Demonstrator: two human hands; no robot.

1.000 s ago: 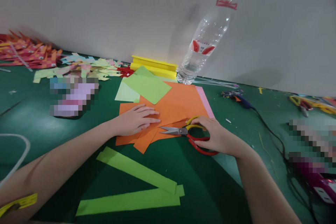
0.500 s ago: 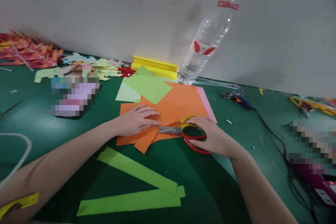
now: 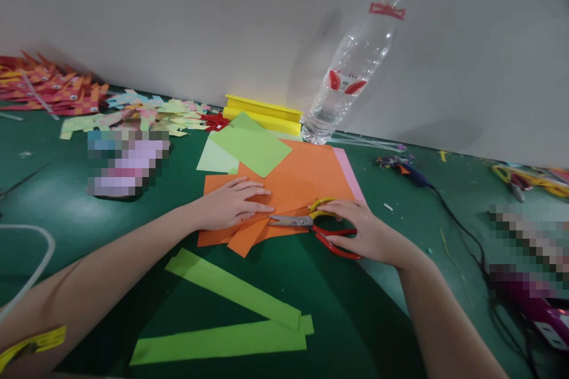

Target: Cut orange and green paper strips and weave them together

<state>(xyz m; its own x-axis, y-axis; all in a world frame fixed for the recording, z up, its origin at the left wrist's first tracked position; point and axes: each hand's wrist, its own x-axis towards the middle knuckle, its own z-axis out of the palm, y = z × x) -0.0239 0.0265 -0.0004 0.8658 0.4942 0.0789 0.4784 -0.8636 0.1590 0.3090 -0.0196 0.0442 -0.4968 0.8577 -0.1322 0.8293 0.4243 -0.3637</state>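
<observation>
My left hand lies flat on the orange paper, fingers stretched toward the right. In my right hand is a pair of scissors with one yellow and one red handle. Its blades point left, and their tips are at the orange paper close to my left fingertips. A narrow orange strip sticks out toward me below my left hand. Over the back of the orange paper lies a light green sheet. Nearer to me, green paper strips rest on the table.
A water bottle leans against the wall behind a yellow folded sheet. Paper scraps and woven orange-red pieces are heaped at back left. At right lie a glue gun with a black cord and other scissors.
My right hand and the scissors have shifted slightly to the right, and the blades look closer together. My left hand stays in place on the paper.
</observation>
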